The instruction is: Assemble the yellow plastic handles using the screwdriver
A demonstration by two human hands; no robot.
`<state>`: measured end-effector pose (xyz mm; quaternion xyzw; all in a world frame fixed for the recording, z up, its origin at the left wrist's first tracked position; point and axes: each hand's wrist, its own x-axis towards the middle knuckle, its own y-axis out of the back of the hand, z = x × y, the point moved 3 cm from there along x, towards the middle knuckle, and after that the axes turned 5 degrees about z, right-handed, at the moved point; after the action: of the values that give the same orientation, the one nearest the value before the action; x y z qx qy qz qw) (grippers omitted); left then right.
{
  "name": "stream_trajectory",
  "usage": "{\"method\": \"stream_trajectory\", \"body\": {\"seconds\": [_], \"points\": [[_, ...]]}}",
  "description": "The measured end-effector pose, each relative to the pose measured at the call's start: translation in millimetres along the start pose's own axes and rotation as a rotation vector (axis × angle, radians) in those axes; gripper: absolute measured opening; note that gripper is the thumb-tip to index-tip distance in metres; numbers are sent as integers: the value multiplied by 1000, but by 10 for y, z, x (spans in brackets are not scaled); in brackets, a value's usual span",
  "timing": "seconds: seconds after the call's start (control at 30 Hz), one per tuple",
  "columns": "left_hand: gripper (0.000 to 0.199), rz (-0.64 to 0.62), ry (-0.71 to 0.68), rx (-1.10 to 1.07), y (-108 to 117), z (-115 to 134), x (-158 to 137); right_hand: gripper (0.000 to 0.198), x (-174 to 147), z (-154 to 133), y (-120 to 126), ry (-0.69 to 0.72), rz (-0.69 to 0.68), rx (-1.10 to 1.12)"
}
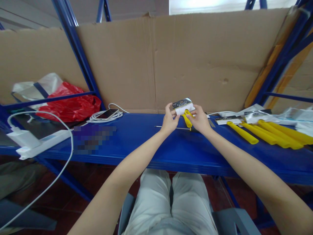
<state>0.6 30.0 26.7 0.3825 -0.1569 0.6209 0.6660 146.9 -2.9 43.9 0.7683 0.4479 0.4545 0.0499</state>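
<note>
My left hand (169, 118) is closed on the left edge of a black-and-white printed card (183, 105), held up over the blue table. My right hand (200, 118) is closed at the card's lower right, with its fingers on a yellow handle (187, 121) that points down toward me. The handle's upper end meets the card; whatever the card covers is hidden. Beneath my hands a screwdriver (179, 128) lies on the tabletop, its thin metal shaft pointing left and its dark end partly behind my right hand.
Several yellow handles (243, 133) with printed cards lie at the right, near clear plastic wrappers (285, 115). Left stand a white power strip (52, 141), a coiled white cable (105, 116) and a red plastic bag (70, 102). A cardboard panel (195, 58) backs the blue table (137, 140).
</note>
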Motion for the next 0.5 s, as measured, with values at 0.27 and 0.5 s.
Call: {"method": "stream_trajectory", "body": {"seconds": [0.27,0.5], "points": [[21,97,-61,-303,-23,-102,60,66,78,202,-88,97,94,83],[22,15,-14,-318,-54,-50,15,81,85,235,-93,130,116,187]]}}
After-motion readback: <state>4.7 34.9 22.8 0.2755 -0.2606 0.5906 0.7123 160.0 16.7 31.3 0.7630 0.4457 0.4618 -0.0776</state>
